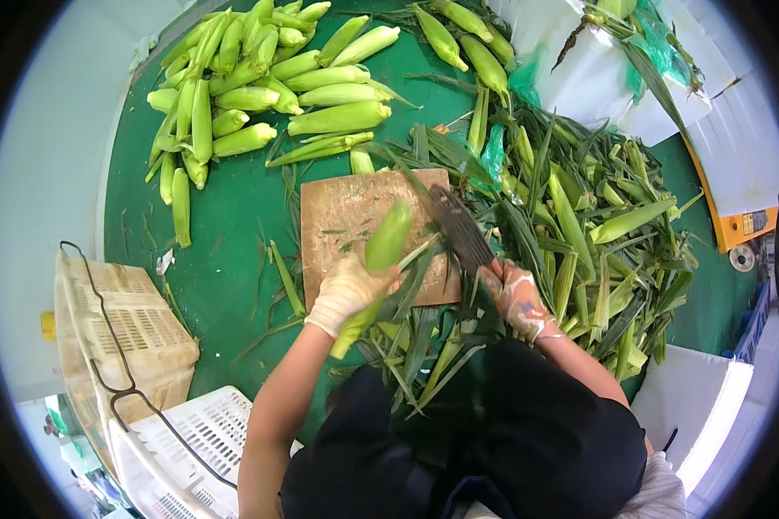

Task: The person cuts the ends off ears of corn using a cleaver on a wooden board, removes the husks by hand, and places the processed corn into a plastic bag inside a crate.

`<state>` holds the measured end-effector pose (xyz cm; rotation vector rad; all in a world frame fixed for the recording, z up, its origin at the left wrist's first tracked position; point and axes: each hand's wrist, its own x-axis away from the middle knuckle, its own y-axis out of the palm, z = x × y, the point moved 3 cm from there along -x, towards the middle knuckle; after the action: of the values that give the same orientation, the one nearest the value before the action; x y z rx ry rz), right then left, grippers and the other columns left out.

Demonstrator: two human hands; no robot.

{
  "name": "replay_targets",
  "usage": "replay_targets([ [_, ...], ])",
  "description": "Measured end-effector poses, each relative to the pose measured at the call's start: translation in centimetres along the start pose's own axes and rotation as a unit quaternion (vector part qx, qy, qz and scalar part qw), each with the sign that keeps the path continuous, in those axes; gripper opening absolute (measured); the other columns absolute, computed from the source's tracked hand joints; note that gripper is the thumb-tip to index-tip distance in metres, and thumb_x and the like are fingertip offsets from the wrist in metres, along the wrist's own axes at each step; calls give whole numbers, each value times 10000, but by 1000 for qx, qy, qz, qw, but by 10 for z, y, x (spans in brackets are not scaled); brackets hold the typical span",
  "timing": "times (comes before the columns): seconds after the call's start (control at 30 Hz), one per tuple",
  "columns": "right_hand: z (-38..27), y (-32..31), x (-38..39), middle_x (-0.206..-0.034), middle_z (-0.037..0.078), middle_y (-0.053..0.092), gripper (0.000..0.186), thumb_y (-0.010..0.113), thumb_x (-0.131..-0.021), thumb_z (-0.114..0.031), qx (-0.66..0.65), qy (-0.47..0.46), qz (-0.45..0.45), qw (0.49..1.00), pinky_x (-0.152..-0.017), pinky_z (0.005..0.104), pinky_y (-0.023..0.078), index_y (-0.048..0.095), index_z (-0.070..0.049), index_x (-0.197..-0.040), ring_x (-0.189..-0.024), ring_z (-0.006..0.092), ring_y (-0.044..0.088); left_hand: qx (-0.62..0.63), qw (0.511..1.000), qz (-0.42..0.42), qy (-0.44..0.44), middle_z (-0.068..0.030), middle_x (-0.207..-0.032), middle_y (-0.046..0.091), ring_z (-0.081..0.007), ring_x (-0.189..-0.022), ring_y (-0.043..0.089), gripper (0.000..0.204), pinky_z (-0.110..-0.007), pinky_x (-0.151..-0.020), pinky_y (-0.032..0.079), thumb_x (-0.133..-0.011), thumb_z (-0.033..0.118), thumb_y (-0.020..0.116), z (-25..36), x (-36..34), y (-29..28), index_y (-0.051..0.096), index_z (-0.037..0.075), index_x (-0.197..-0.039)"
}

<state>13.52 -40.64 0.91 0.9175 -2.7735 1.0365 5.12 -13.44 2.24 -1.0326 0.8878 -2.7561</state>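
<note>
My gloved left hand [355, 294] grips a green corn ear [386, 233], held at a slant over the left part of a worn wooden board [329, 203]. My right hand [512, 294], in a stained glove, is closed on the handle of a dark, wide-bladed cleaver [459, 223], whose blade points up and left over the board's right edge, apart from the held ear. Loose husk leaves [420, 346] lie below the board and around it.
Several corn ears [337, 117] are heaped at back left, more [480, 60] at back centre. A husk pile [597, 259] covers the right of the green floor [199, 303]. Plastic crates [121, 329] stand at lower left, white boxes [649, 104] at upper right, a white board [701, 406] at lower right.
</note>
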Motion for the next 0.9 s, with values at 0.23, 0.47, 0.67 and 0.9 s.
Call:
replay_targets([
  [0.23,-88,-64,-6,-656,96,534,199,596,-928,-165,-73,-19,166,983,-513,308,406,492,-8,-863,-551,168,510,682,728,16,74,-114,-1102,599,-270,-1026,571,446,-455,-950,443,-816,182,690,14,-9,-6,513,59,-1206],
  [0.47,-142,-66,-2,-759,47,565,176,537,-949,-116,-444,-185,242,843,-487,255,419,488,-13,-1084,-556,116,521,610,776,122,102,-151,-1350,438,-334,-1254,411,697,-571,-1103,277,-770,207,773,-65,-60,-2,402,53,-1340],
  [0.67,6,73,-32,-927,236,628,330,551,-912,-239,-5,-60,127,990,-615,388,520,554,20,-1117,-745,323,646,728,675,53,108,-135,-1397,400,-311,-1289,379,771,-566,-1088,283,-779,258,784,-39,-48,13,347,67,-1385],
  [0.9,-42,58,-42,-933,173,667,243,580,-878,-180,179,-117,39,976,-667,435,520,486,-30,-1044,-843,361,650,12,876,383,293,-37,-1045,658,-207,-911,631,435,-326,-860,491,-885,86,640,-61,14,-23,510,35,-1297],
])
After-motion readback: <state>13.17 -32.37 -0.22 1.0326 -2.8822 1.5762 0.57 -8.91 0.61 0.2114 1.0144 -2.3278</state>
